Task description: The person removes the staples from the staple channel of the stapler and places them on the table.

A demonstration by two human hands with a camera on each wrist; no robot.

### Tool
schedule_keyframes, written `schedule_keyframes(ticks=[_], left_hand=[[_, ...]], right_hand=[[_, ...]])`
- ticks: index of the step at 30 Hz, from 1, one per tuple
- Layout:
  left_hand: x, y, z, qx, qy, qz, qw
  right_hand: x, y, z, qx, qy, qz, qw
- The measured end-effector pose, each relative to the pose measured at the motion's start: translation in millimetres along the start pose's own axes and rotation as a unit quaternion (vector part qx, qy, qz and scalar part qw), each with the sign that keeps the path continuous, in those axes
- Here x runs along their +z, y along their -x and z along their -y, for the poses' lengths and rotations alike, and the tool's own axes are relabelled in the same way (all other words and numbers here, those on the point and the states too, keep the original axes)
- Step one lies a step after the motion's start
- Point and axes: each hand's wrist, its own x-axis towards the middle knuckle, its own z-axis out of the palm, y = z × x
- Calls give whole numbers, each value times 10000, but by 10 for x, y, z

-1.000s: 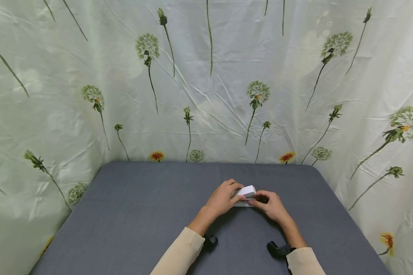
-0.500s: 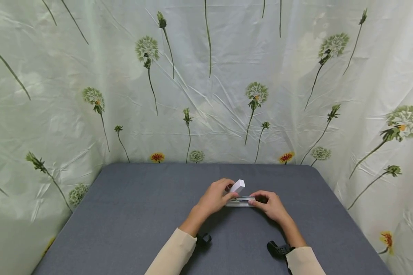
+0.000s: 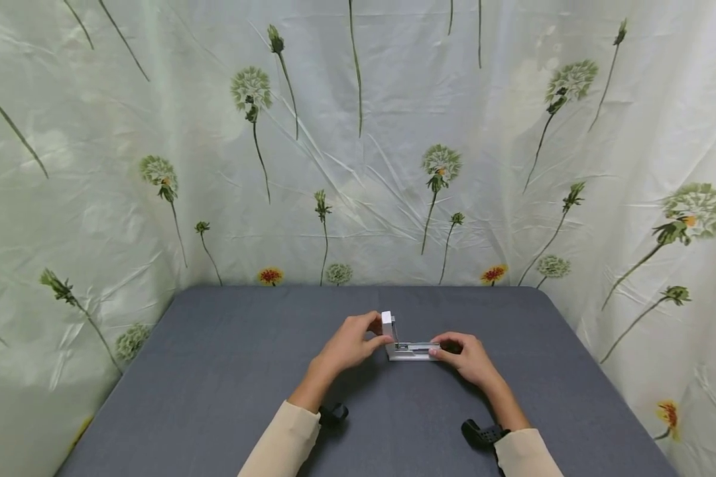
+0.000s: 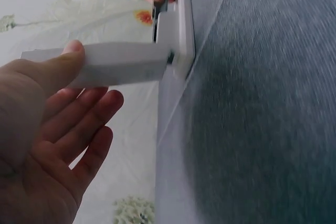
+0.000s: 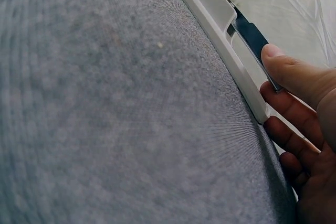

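A white stapler [image 3: 410, 356] sits on the grey table with its top cover [image 4: 123, 62] swung up to stand upright from the hinge. My left hand [image 3: 347, 343] pinches that raised cover between thumb and fingers. At the other end, my right hand [image 3: 468, 358] pinches the front tip of the metal staple channel [image 5: 251, 35], thumb on one side and index finger beneath. The white base [image 5: 236, 72] lies flat on the table, its front end by my right fingers. Whether staples lie in the channel is too small to tell.
The grey cloth-covered table [image 3: 244, 371] extends around the stapler. Behind it hangs a pale curtain [image 3: 358, 165] printed with dandelions. Black straps with camera mounts [image 3: 483, 434] sit on both wrists, below beige sleeves [image 3: 283, 437].
My left hand has moved left, swinging the stapler's cover from low over the channel to upright. The channel and base are now exposed. My right hand has stayed at the front end.
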Motion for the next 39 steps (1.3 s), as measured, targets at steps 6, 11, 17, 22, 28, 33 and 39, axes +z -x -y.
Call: schedule_keyframes(ticks=[6,11,17,22,28,33,39], left_hand=[[-81,75,133,-26,122,54,9999],[-130,101,221,-57,-123,-9,9999],[-175,137,294,-191,-287,-29,9994],[-202,163,330,-389,-243,44,9989],[-195,195,352,-551,-317,170,9978],[-169,203,374,-567,-350,151,9977],[-162,203,380,-487,-477,104,9976]], right_hand=[[-14,34,9,-81,-79,14,9999],[-10,39,1,-54,-68,-50,9999],[20,23,-21,-37,-92,-29,9999],[2,30,70,-100,-110,13,9999],[0,3,9,-21,-43,-30,10000],[-1,7,-4,-53,-32,-48,10000],[11,1,-2,-97,-46,-62,9999]])
